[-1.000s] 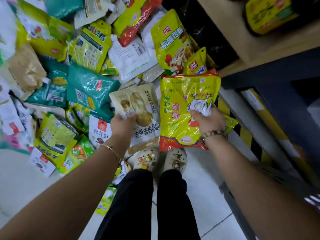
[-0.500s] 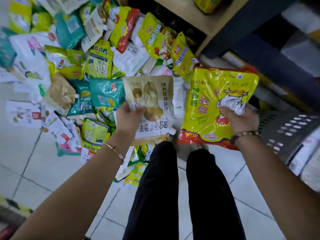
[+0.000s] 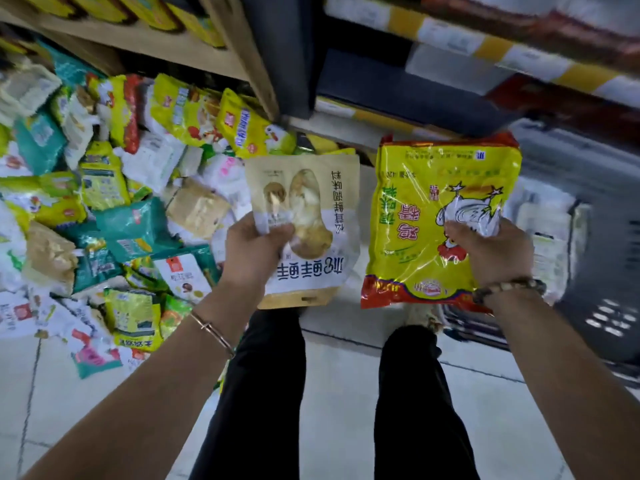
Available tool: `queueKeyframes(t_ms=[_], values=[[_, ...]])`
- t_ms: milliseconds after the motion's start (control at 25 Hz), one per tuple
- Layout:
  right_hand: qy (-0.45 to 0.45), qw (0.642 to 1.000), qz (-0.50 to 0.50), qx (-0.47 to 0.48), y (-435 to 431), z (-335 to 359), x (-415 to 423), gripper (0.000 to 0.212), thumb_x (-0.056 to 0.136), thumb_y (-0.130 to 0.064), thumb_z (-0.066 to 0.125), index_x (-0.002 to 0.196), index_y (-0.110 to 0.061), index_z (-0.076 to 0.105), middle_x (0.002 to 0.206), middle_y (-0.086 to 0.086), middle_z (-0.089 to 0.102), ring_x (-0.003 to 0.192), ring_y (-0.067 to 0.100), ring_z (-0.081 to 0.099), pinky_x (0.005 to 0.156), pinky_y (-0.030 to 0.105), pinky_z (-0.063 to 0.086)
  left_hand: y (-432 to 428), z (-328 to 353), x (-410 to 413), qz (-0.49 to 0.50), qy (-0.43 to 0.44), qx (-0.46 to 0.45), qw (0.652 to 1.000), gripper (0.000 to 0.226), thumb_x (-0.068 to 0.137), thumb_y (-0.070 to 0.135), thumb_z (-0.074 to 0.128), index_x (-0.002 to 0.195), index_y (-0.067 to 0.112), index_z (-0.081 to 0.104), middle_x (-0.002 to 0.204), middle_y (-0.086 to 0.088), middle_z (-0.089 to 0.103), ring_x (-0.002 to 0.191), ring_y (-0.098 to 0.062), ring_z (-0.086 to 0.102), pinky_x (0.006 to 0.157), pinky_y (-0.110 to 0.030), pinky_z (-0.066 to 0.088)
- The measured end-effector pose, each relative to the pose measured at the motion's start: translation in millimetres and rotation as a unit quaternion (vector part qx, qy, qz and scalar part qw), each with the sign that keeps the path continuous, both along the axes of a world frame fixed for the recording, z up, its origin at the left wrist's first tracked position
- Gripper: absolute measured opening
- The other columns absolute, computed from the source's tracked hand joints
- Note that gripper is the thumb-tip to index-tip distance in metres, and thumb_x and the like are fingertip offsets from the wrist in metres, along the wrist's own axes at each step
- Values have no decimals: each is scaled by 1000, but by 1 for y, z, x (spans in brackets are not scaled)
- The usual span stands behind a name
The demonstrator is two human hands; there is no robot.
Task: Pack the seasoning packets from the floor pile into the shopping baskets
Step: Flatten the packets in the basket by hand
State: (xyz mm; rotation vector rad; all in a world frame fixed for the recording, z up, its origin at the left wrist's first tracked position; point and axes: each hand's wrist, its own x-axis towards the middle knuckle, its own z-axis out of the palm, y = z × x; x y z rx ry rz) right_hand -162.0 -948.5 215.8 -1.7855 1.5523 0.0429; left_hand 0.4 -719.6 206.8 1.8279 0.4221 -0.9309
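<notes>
Seasoning packets held up, one in each hand

The left hand [image 3: 256, 251] grips a beige packet [image 3: 311, 220] by its left edge, thumb curled over the front. The right hand [image 3: 491, 254] clenches the right side of a larger yellow packet [image 3: 415, 237] with a red bottom band, crumpling the foil under the fingers. Both packets hang side by side in the air, apart from each other, above the person's black trousers [image 3: 263, 393] and the pale tiled floor [image 3: 69, 410]. The floor pile [image 3: 104, 202] of yellow, teal and white packets spreads to the left, at the foot of a wooden shelf [image 3: 156, 43]. A dark grey shopping basket [image 3: 609, 317] sits at the far right, just beyond the yellow packet. It is blurred, and pale packets seem to lie inside it. A thin bangle [image 3: 211, 329] circles the left wrist, a beaded bracelet [image 3: 509, 287] the right.
</notes>
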Motion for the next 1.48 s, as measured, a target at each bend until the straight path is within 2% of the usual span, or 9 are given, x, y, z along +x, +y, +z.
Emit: queueKeyframes(t_ms=[120,240,480,680,840,1000,1160,1280,1480], values=[[-16,999,-39,-7,-43,11,-53,22,72,-32,77,84,-14,69,69,-3,57,64,13,52,55,22,31,-59,11,-46,-30,-26,-3,999,18,88,6,62,71,11,58,47,2,57,39,-9,49,43,-21,39],[-4,997,-80,-22,-88,16,-117,30,69,-34,78,77,-8,64,66,3,55,65,20,51,54,27,32,-118,14,-100,-77,-51,-28,995,17,86,2,63,72,12,60,67,1,64,60,-8,62,56,-25,52],[61,991,-118,-26,-163,5,-233,46,65,-45,77,75,-6,56,62,2,54,61,23,50,47,23,29,-216,2,-192,-111,-45,-22,993,49,87,1,62,45,25,52,43,15,54,43,3,52,46,-15,43],[70,983,-163,-39,-204,-26,-284,35,68,-43,76,71,-17,53,59,-9,48,54,8,42,46,19,23,-273,-35,-232,-126,-53,-17,991,47,85,1,63,60,16,26,68,-11,49,69,-20,50,69,-34,42],[82,983,-165,-10,-223,-64,-294,35,69,-45,75,71,-18,53,61,-8,50,55,10,44,48,20,28,-295,-70,-250,-140,-33,37,989,22,84,5,64,71,12,48,74,-3,58,76,-19,57,71,-29,48],[72,984,-157,34,-232,-102,-288,31,68,-42,77,77,-18,60,77,-2,59,74,18,55,64,27,42,-305,-99,-251,-161,-42,84,982,11,81,7,65,83,14,57,71,3,58,65,-14,53,61,-24,42],[62,982,-162,75,-234,-131,-289,31,69,-40,77,88,-18,66,89,-1,64,82,16,56,69,26,41,-304,-126,-249,-145,-19,113,983,11,82,8,67,84,14,57,77,-3,60,75,-22,58,66,-30,47],[98,983,-131,88,-233,-147,-293,35,76,-37,72,99,-12,67,100,6,67,85,18,55,68,25,36,-301,-144,-254,-173,14,101,980,7,85,8,66,88,11,62,80,-7,65,68,-18,63,58,-24,50],[192,964,-168,71,-230,-161,-285,67,78,-33,71,131,-8,40,133,14,46,120,32,47,85,40,44,-298,-151,-252,-283,-35,186,940,29,79,22,67,104,9,60,95,-6,66,89,-23,64,67,-28,49]])
